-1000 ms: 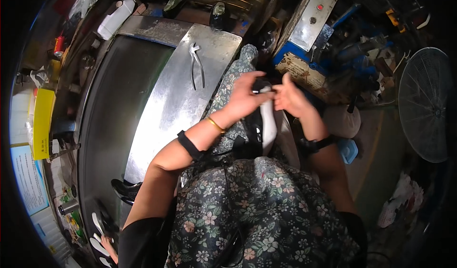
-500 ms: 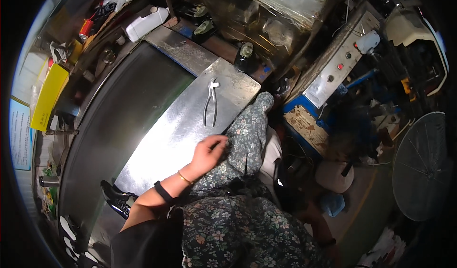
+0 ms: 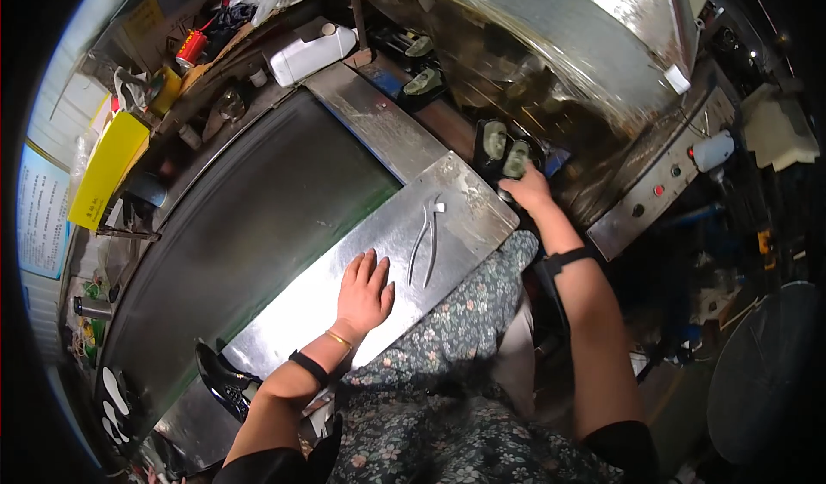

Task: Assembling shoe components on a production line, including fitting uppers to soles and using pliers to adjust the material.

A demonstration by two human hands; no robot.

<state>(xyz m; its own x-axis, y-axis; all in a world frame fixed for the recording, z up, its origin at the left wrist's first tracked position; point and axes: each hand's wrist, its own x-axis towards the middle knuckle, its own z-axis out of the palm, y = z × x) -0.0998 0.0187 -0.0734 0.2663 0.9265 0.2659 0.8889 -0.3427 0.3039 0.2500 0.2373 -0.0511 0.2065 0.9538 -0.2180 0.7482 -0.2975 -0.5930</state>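
Observation:
My left hand (image 3: 365, 291) lies flat, fingers spread, on the shiny steel plate (image 3: 404, 226) beside the dark conveyor belt. A pair of metal pliers (image 3: 428, 238) lies on the plate just right of that hand, not touched. My right hand (image 3: 527, 187) reaches forward past the plate's far corner and grips a dark shoe with a pale insole (image 3: 514, 160). A second similar shoe (image 3: 493, 142) stands right beside it on the machine.
A wide dark conveyor belt (image 3: 249, 226) runs along the left. More shoes (image 3: 422, 80) sit farther back on the machine. A white jug (image 3: 310, 54) and a red can (image 3: 190, 49) stand at the back. A black shoe (image 3: 222, 379) lies at the lower left. A control panel (image 3: 662, 187) is on the right.
Both hands were together over my lap a second ago. The left hand has moved onto the steel plate, and the right arm has stretched forward to the shoes. My view has tilted toward the machine.

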